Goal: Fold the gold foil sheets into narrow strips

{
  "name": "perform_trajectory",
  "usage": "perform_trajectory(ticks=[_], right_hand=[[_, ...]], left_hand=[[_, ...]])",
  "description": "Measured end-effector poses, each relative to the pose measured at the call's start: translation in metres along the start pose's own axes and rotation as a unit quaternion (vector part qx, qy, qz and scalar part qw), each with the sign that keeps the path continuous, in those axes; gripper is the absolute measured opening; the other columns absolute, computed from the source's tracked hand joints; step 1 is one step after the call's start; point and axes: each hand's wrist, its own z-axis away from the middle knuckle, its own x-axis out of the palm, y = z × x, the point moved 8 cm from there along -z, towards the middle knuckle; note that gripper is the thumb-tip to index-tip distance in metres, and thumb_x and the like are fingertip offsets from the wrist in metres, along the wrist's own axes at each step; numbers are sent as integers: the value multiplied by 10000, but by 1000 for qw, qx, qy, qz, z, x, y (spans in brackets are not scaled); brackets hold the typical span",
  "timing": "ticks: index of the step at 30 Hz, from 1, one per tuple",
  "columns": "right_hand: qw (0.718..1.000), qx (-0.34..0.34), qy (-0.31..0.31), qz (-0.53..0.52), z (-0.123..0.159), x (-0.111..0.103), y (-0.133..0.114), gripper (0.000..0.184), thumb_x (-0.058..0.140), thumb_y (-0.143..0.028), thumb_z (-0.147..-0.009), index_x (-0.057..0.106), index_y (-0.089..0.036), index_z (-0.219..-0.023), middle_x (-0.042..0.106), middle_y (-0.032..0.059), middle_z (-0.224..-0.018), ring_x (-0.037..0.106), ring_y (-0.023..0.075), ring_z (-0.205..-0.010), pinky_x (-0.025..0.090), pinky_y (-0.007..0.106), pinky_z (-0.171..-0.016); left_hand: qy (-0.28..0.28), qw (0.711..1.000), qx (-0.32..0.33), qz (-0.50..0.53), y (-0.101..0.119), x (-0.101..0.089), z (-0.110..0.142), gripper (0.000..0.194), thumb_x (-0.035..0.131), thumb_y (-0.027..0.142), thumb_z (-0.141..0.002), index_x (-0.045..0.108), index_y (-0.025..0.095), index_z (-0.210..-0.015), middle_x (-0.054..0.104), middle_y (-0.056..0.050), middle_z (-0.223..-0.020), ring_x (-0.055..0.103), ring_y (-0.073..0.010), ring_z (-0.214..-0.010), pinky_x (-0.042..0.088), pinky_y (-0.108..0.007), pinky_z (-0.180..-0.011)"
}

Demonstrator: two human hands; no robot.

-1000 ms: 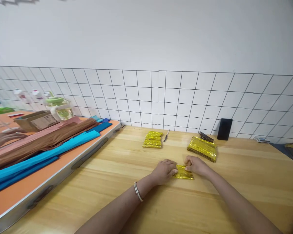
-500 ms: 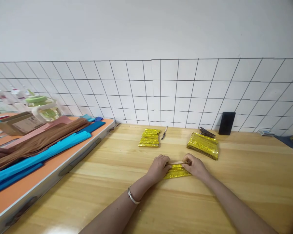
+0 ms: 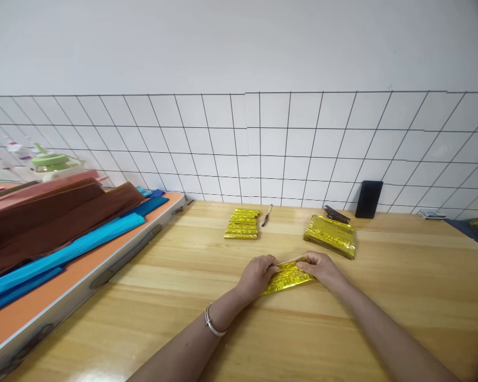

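Note:
A shiny gold foil sheet (image 3: 290, 277) lies on the wooden table between my hands, its far edge folded into a narrow pale strip. My left hand (image 3: 258, 275), with a silver bangle at the wrist, pinches the left end of that edge. At the right end, my right hand (image 3: 318, 267) grips the same edge between thumb and fingers. Beyond my left hand lie several narrow folded gold strips (image 3: 242, 224). A stack of flat gold foil sheets (image 3: 330, 236) rests beyond my right hand, with a black clip (image 3: 336, 214) behind it.
A pen (image 3: 267, 215) lies beside the strips. Against the tiled wall leans a black phone-like slab (image 3: 368, 199). On the left, an orange-topped surface (image 3: 99, 263) carries brown cloth-like sheets (image 3: 59, 217), blue sheets (image 3: 91, 237) and a green-lidded jug (image 3: 51, 163).
The sheet between my hands now shows more of its gold face, and its far edge strip looks narrower. The brown sheets at left have risen and spread, covering the box.

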Motion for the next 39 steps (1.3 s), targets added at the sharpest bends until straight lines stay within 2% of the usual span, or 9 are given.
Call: perform_trajectory(ticks=[6, 9, 11, 13, 16, 19, 26, 32, 39], right_hand=[[999, -4, 42, -20, 4, -5, -2, 321, 599, -491, -717, 565, -172, -707, 505, -30, -615, 447, 117, -565, 344, 230, -522], [996, -19, 78, -26, 5, -10, -4, 310, 571, -483, -749, 523, -181, -692, 469, -36, -623, 426, 114, -579, 333, 230, -536], [994, -30, 98, -29, 6, -13, -6, 303, 553, -477, -767, 510, -184, -700, 456, -33, -637, 419, 119, -599, 330, 235, -552], [992, -40, 112, -30, 6, -15, -8, 300, 543, -474, -777, 509, -184, -709, 454, -27, -653, 416, 126, -621, 332, 242, -572], [991, -46, 124, -30, 7, -17, -10, 300, 554, -472, -775, 509, -184, -702, 452, -25, -658, 407, 126, -625, 330, 245, -581], [990, -44, 126, -34, 8, -17, -10, 312, 562, -482, -769, 503, -186, -691, 438, -28, -650, 393, 124, -613, 323, 245, -570], [989, -40, 136, -44, 9, -17, -10, 359, 535, -502, -789, 422, -197, -636, 336, -45, -605, 318, 109, -570, 269, 234, -524], [989, -41, 134, -36, 10, -14, -12, 381, 528, -503, -792, 386, -200, -610, 310, -50, -591, 300, 107, -556, 248, 226, -512], [992, -37, 120, -14, 10, -12, -12, 396, 498, -511, -818, 335, -207, -622, 262, -49, -609, 279, 108, -562, 228, 233, -516]], left_hand=[[9, 999, -3, 36, 2, -2, 1, 160, 461, 255, -845, 577, 187, -759, 592, -1, -704, 525, -137, -666, 373, -220, -621], [44, 989, -50, 133, -10, -5, 2, 123, 518, 288, -813, 588, 188, -804, 574, 18, -668, 508, -120, -623, 370, -207, -583], [78, 962, -100, 240, -24, -7, 2, 141, 593, 309, -755, 583, 176, -804, 554, 30, -641, 488, -104, -582, 363, -198, -551], [104, 924, -137, 341, -36, -7, 3, 198, 651, 310, -700, 564, 166, -804, 539, 38, -631, 473, -88, -552, 359, -191, -531], [130, 885, -154, 421, -45, -8, 2, 279, 665, 302, -681, 521, 168, -879, 527, 47, -634, 475, -81, -541, 367, -188, -525], [148, 877, -151, 431, -46, -11, 2, 295, 649, 308, -698, 499, 170, -912, 499, 55, -613, 461, -73, -518, 357, -182, -504], [186, 870, -131, 437, -38, -19, 5, 242, 658, 298, -694, 513, 164, -834, 501, 40, -653, 458, -75, -574, 374, -182, -548], [201, 871, -119, 432, -33, -25, 7, 212, 625, 333, -733, 521, 158, -792, 497, 38, -660, 462, -84, -611, 379, -195, -594], [211, 874, -126, 420, -34, -28, 8, 223, 618, 353, -740, 517, 154, -737, 473, 39, -624, 421, -81, -574, 357, -192, -563]])
